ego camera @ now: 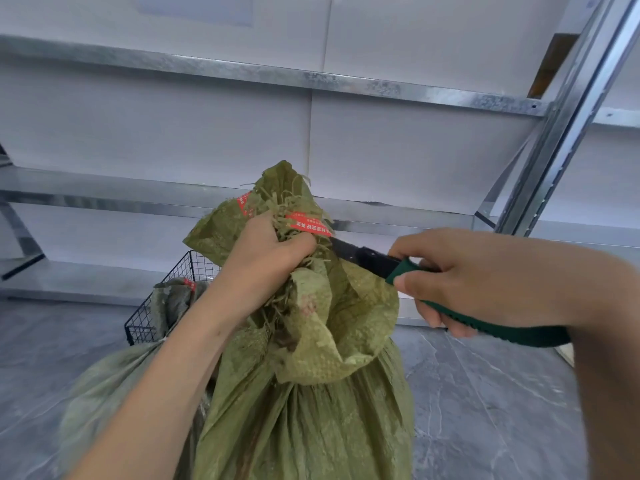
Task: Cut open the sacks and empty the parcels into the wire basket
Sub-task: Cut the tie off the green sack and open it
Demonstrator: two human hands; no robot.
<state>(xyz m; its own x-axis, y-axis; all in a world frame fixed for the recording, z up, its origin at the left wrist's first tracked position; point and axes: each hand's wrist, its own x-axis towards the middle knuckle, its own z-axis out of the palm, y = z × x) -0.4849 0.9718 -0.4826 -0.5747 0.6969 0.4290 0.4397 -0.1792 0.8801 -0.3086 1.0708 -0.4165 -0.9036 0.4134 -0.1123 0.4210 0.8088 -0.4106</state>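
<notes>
A green woven sack [311, 403] stands upright in front of me, its neck bunched and sealed with red tape [309, 224]. My left hand [265, 258] grips the gathered neck just below the tape. My right hand [474, 282] holds a knife by its green handle [502, 329]. The dark blade [360, 255] points left and touches the sack's neck beside my left thumb. A black wire basket [180, 271] sits behind on the left with another green sack [173, 299] slumped inside it. No parcels are visible.
A further green sack [104, 386] lies low at the left against my forearm. Galvanised metal shelving [242, 72] with white backing panels fills the background, with an upright post [568, 133] at the right. The floor [485, 410] is grey stone tile.
</notes>
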